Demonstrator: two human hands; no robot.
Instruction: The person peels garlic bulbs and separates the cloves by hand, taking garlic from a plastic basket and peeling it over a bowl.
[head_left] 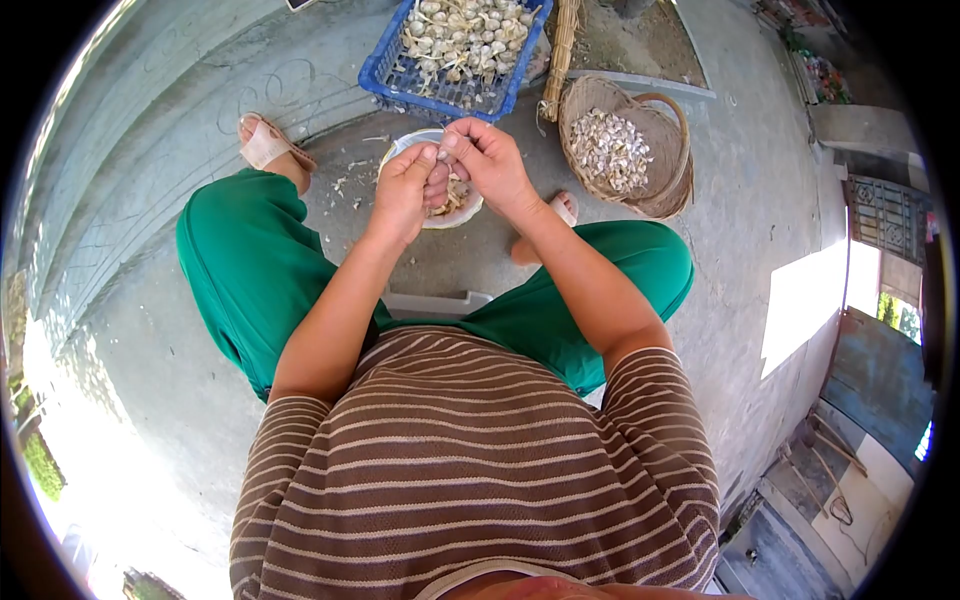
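Over a pale bowl (395, 146), my left hand (405, 190) and my right hand (492, 168) meet fingertip to fingertip. Both are closed in a pinch around a small whitish garlic clove (443, 155), mostly hidden by the fingers. Yellowish peelings and bits of garlic (456, 200) lie inside the bowl, partly covered by my hands. Just beyond, a blue plastic crate (435, 108) holds many garlic bulbs (468, 38). To the right, a wicker basket (672, 170) with an arched handle contains loose garlic cloves (610, 150).
Scraps of garlic skin (350, 185) are scattered on the concrete floor (720, 250) left of the bowl. A straw bundle (562, 50) lies between crate and basket. My sandalled feet stand either side of the bowl. Curved steps (130, 190) rise at the left.
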